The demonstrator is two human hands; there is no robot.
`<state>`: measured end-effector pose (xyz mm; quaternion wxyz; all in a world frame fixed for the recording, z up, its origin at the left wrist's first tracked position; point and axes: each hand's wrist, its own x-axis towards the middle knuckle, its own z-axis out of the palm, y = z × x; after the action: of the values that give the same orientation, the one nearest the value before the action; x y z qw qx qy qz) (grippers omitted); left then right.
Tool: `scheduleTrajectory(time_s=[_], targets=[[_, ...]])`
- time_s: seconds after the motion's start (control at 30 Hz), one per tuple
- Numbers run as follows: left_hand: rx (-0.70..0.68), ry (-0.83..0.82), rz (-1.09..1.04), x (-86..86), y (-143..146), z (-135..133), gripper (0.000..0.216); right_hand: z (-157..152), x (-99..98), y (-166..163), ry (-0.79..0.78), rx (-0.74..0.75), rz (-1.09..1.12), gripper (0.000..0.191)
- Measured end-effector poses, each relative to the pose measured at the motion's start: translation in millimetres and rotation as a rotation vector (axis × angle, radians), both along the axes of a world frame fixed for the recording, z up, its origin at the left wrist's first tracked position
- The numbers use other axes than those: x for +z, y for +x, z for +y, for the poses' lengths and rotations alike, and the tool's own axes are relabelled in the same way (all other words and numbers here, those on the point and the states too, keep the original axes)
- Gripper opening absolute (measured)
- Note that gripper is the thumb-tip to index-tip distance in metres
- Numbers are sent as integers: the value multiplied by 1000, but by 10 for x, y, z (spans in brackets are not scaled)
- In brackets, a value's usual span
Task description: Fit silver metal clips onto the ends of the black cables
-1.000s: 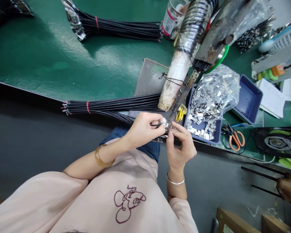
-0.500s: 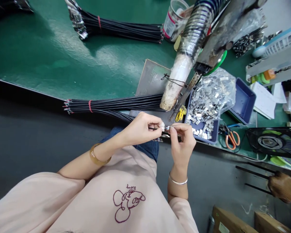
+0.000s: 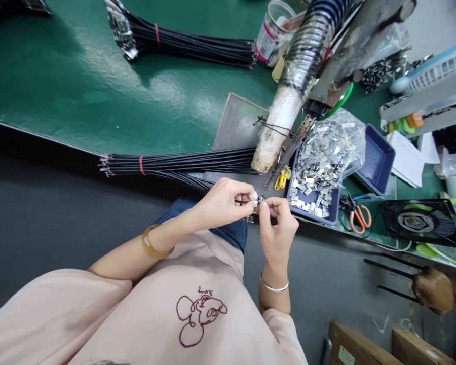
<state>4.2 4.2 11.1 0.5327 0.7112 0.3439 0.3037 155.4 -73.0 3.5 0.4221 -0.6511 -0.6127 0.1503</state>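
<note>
- Across the green workbench (image 3: 61, 101), a far bundle of black cables (image 3: 197, 45) lies tied with a red band (image 3: 157, 34), shiny metal ends (image 3: 123, 30) to the left and a clear jar (image 3: 268, 43) just beyond its right end.
- Nearer, a second cable bundle (image 3: 197, 162) runs along the bench edge, its right part partly over a grey board (image 3: 237, 121).
- A ribbed hose (image 3: 313, 43) with a wrapped white end (image 3: 279, 119) slants down ahead of the hands, hiding part of the board and the end of that bundle.
- Beside it slopes a metal pipe (image 3: 329, 86); a yellow cutter (image 3: 282, 178) lies close to a blue tray (image 3: 332, 219) of small metal pieces, partly covered by a plastic bag (image 3: 336, 139).
- Farther right are orange-handled pliers (image 3: 360, 219) and a black fan (image 3: 421, 223).
- The left hand (image 3: 228, 203) reaches in from the left, knuckles up, thumb and fingers pinched on a black cable (image 3: 241, 202).
- The right hand (image 3: 279, 220) rises from below, bent at the wrist, thumb and forefinger closed on a small metal part (image 3: 261, 199) at the cable's tip, between both hands; fingers hide exactly how the two meet.
</note>
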Motion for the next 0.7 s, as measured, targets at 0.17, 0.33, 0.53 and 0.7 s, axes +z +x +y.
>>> scheduleTrajectory(time_s=[0.17, 0.33, 0.53, 0.7], targets=[[-16, -188, -133, 1, 11, 25, 10, -7, 33, 29, -80, 5, 405, 12], [-7, -180, -130, 4, 24, 33, 12, -19, 63, 45, 184, -182, 92, 3], [-33, -161, -104, -5, 10, 45, 12, 28, 5, 5, 142, -13, -145, 4], [-71, -244, -137, 11, 9, 53, 20, -10, -46, 14, 112, -159, 56, 6]])
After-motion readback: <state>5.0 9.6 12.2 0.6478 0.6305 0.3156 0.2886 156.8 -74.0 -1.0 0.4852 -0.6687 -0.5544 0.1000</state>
